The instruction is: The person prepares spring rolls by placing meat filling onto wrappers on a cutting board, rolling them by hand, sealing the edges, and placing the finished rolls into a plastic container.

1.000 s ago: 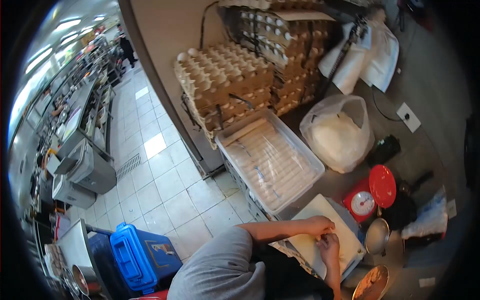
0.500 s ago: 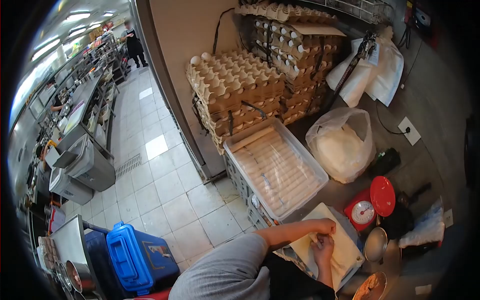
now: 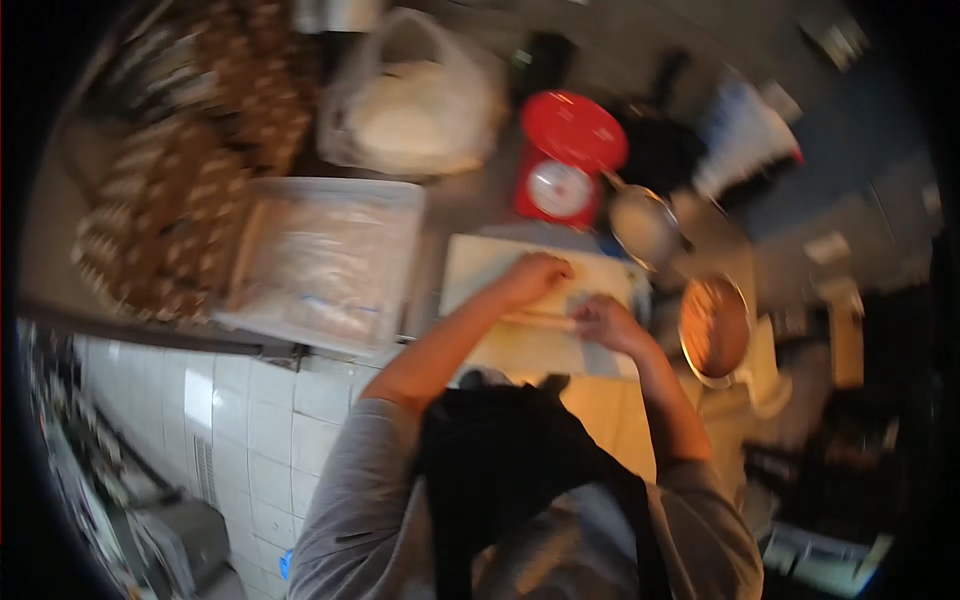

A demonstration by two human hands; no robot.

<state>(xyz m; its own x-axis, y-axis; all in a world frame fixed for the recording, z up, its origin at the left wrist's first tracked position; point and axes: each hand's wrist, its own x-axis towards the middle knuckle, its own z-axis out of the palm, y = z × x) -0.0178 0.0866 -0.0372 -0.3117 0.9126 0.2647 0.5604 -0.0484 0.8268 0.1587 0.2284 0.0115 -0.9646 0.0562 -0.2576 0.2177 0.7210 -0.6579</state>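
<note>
Both my hands are over a pale cutting board (image 3: 475, 262), and the view is blurred by motion. My left hand (image 3: 537, 279) is curled closed above the board's upper middle; what its fingers hold, if anything, cannot be made out. To its right, my right hand (image 3: 606, 322) has its fingers pressed together at the end of a pale roll (image 3: 540, 320). The roll lies crosswise in front of my left hand. A thin wrapper sheet seems to cover part of the board below it.
A lidded tub of rolls (image 3: 325, 265) and egg trays (image 3: 165, 215) stand left. Behind are a plastic bag (image 3: 410, 115) and a red scale (image 3: 560, 185). A strainer (image 3: 645, 228) and a bowl of orange-brown filling (image 3: 714, 328) sit right.
The view has swung right and down to the board, so the tub and egg trays now appear farther left. My hands have moved apart, and a pale roll now shows between them.
</note>
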